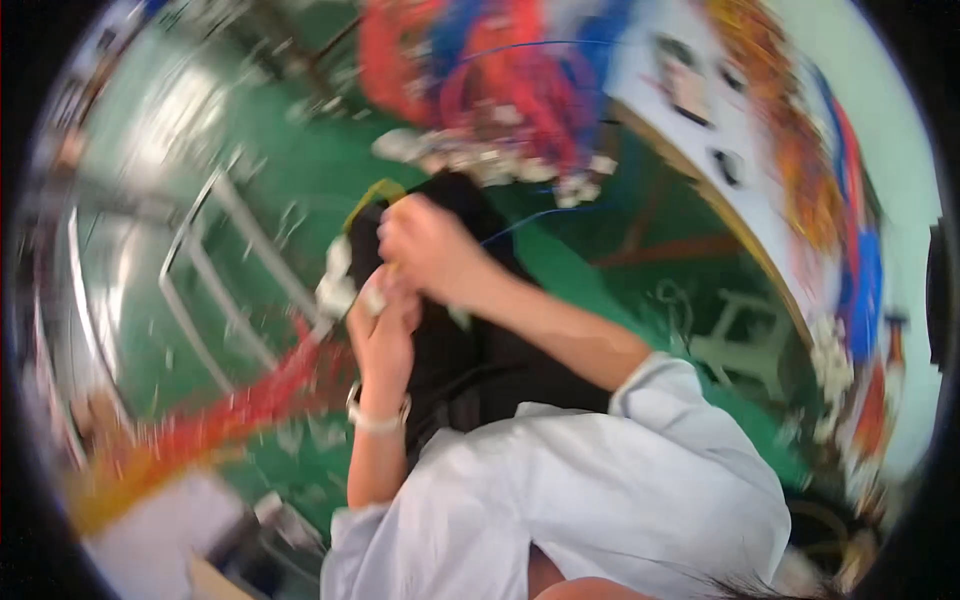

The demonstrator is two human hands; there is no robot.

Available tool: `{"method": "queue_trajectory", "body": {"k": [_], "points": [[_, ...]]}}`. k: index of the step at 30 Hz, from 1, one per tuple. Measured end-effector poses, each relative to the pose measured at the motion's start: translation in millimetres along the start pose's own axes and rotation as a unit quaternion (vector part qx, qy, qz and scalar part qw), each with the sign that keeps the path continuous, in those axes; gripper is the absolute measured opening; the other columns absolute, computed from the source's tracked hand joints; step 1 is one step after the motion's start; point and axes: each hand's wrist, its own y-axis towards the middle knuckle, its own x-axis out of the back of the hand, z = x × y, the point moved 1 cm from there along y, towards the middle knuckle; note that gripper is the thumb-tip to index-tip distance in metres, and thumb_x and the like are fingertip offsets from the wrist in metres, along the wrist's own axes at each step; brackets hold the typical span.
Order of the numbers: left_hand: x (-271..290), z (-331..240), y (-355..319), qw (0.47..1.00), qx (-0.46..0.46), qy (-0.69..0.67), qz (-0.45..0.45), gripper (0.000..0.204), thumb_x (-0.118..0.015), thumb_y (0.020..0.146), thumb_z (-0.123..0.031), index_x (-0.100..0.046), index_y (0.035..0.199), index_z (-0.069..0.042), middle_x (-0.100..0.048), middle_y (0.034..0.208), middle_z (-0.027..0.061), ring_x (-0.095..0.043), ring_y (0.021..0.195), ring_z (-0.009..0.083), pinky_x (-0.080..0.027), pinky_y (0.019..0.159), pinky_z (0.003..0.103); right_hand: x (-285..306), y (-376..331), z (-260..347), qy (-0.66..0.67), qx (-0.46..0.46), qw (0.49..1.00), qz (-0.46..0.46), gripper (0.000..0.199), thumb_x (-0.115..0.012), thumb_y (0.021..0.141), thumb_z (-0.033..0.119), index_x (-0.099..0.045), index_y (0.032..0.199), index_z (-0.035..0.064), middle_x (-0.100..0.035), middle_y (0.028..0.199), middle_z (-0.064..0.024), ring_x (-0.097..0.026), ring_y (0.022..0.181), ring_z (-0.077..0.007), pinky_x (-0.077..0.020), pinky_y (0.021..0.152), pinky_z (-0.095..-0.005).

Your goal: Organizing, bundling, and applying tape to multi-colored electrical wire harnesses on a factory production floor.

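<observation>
Head view, heavy motion blur. Both hands work close together over a black bundle (470, 330) held in front of the person's lap, above the green floor (300, 190). Right hand (430, 245) is closed over the bundle's upper end; left hand (383, 330) is curled just below it, fingers pinching something small and pale, too blurred to identify. A yellow strand (370, 195) runs off the top end.

Judgement: bundle looks soft, light and pliable, not fragile; best gripped near the upper end, where both hands meet. Long axis runs roughly from the lap up and away, top end pointing toward the red and blue wires (500, 80) hanging beyond.
</observation>
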Motion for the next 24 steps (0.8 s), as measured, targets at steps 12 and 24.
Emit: {"method": "queue_trajectory", "body": {"k": [12,24], "points": [[-20,25,-18,0.957,0.097,0.234,0.138,0.030,-0.047,0.099,-0.018,-0.060,0.078,-0.001,-0.036,0.056,-0.0088,-0.029,0.050,0.0005,-0.019,0.045,0.021,122,-62,27,-0.161,-0.050,0.985,-0.024,0.029,-0.051,0.093,0.030,-0.062,0.088,0.0037,-0.061,0.065,-0.0115,-0.061,0.063,-0.0237,-0.0478,0.062,-0.0366],[11,-11,-16,0.999,-0.033,0.005,0.026,0.032,-0.048,0.099,-0.023,-0.058,0.080,0.000,-0.037,0.058,-0.0081,-0.029,0.049,0.0009,-0.019,0.044,0.020,255,-105,42,-0.521,0.220,0.725,-0.393,0.014,-0.053,0.093,0.011,-0.053,0.097,-0.0017,-0.055,0.115,-0.0214,-0.054,0.107,-0.0341,-0.0419,0.092,-0.0394]]}}
